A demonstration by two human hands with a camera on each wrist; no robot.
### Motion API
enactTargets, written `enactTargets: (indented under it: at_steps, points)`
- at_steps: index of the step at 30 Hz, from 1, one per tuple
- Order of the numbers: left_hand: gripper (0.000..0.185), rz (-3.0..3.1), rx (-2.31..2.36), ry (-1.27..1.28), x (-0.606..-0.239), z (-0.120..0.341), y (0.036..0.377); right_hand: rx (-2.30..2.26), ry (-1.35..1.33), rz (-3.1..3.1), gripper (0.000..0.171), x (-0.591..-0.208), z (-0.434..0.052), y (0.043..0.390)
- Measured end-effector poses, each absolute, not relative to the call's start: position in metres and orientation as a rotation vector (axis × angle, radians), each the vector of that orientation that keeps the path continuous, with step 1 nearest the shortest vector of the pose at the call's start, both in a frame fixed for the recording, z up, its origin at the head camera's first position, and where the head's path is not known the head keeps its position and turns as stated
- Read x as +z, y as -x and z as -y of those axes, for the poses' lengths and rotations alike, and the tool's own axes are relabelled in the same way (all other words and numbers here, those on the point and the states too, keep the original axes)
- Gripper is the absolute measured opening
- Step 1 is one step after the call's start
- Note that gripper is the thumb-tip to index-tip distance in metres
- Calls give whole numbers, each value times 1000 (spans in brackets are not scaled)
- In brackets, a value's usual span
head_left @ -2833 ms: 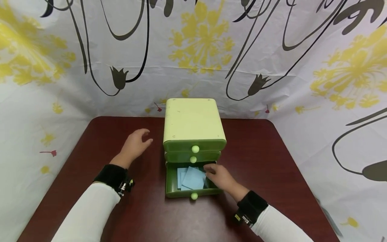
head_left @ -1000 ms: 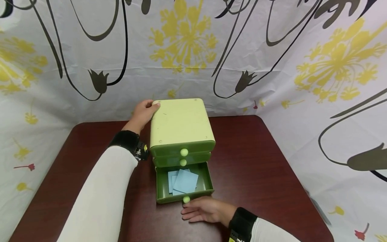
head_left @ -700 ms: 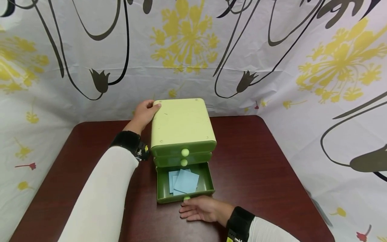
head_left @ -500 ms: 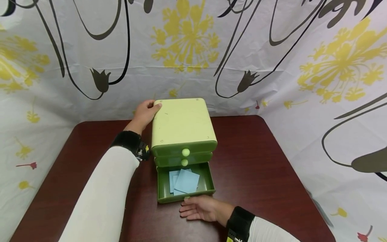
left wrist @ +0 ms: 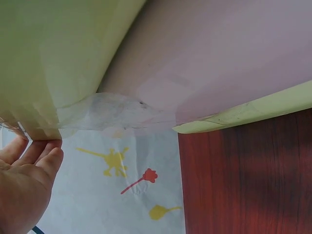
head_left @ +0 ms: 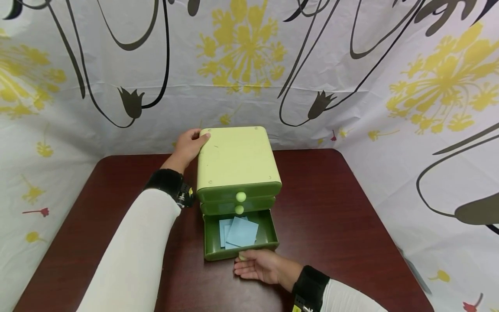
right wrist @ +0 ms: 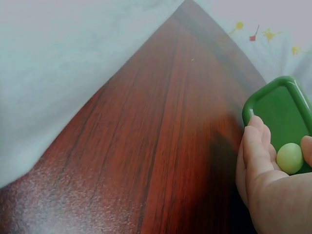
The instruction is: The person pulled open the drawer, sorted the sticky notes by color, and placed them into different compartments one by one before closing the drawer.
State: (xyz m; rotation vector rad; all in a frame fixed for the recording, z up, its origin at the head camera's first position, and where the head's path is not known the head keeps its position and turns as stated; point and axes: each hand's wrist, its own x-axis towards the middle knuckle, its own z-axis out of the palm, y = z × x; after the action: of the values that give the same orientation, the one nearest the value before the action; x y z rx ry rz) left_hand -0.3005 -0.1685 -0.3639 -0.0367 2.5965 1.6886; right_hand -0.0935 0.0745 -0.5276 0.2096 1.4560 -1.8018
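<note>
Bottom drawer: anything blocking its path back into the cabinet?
Nothing visible does. The blue paper sheets lie flat inside the bottom drawer, below its rim. The right hand is at the front knob; the left hand holds the cabinet.

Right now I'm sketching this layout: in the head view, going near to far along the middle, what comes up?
Right hand → open bottom drawer with blue paper squares → two shut drawer knobs → pale cabinet top → patterned cloth backdrop.
</note>
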Motion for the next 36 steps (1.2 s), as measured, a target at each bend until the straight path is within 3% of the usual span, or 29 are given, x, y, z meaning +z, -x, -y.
enactTargets:
  at_steps: [14,22,36]
  points:
    - [45,-2644,1624,18,-360,166,297,-1891,-262,-1456,31,-521,-62,109]
    - [48,-2620,1649,-8,-363,168,297,-1921,-272,-1480,30,-520,-54,122]
    - [33,-2702,1583,-35,-360,168,294,-1935,-263,-1534,32,-522,-50,141]
